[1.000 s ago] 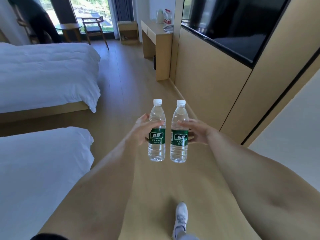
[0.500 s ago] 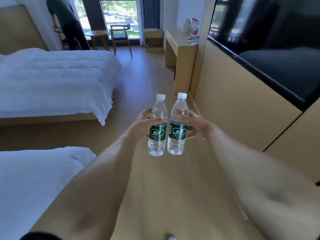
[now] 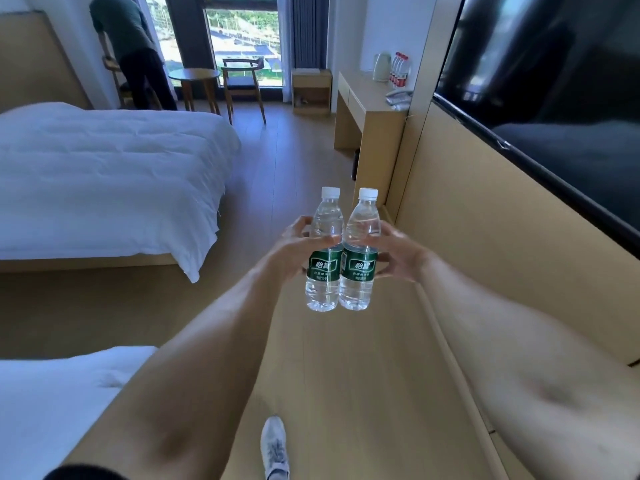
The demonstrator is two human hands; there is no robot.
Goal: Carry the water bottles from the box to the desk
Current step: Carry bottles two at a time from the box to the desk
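Observation:
I carry two clear water bottles with white caps and green labels, upright and side by side in front of me. My left hand [image 3: 294, 247] grips the left bottle [image 3: 323, 251] round its middle. My right hand [image 3: 398, 252] grips the right bottle [image 3: 358, 251] the same way. The two bottles touch at their labels. The wooden desk [image 3: 367, 105] stands ahead along the right wall, with a kettle [image 3: 381, 66] and several red-labelled bottles [image 3: 399, 69] on it. The box is out of sight.
A white bed [image 3: 104, 174] lies to the left, a second bed corner [image 3: 52, 393] nearer me. The wooden wall panel [image 3: 502, 244] with a TV [image 3: 561, 98] runs along the right. A person [image 3: 131, 53] bends by the round table [image 3: 195, 76] and chair [image 3: 242, 81] at the window. Floor aisle lies between.
I have walked forward down the aisle; the desk and far bed are nearer. Both hands keep hold of the bottles, held at about the same height. My shoe shows again at the bottom.

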